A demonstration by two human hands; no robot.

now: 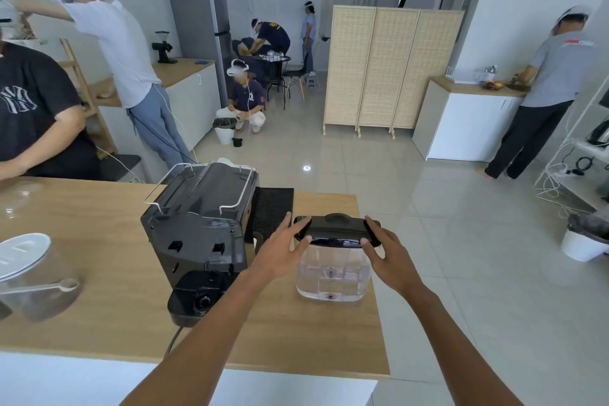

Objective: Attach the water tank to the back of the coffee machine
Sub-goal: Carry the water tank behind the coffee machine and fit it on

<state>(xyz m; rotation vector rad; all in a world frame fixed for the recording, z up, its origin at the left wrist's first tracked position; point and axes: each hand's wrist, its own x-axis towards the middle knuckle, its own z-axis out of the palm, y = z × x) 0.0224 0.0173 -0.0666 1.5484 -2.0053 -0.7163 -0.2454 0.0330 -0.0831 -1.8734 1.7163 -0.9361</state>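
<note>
The tank (pixel 333 269) stands upright on the wooden worktop (pixel 108 316), near its right edge and just right of the coffee machine (pixel 197 227) — apart from it, not attached. It is a clear container with a black lid (pixel 336 229) on top. The left hand (pixel 280 249) reaches to the lid's left end, fingers (pixel 286 224) spread, with fingertips at the lid and thumb near the tank's upper left corner. The right hand (pixel 384 252) is at the lid's right end, fingers also apart, tips touching the lid's edge; neither hand is closed around the tank. The machine's back faces the camera, showing slots in the rear panel and a black base with a round fitting. A black mat (pixel 273 211) lies behind, between machine and tank. At the left sits a clear jar (pixel 33 283) with a white lid and scoop.
</note>
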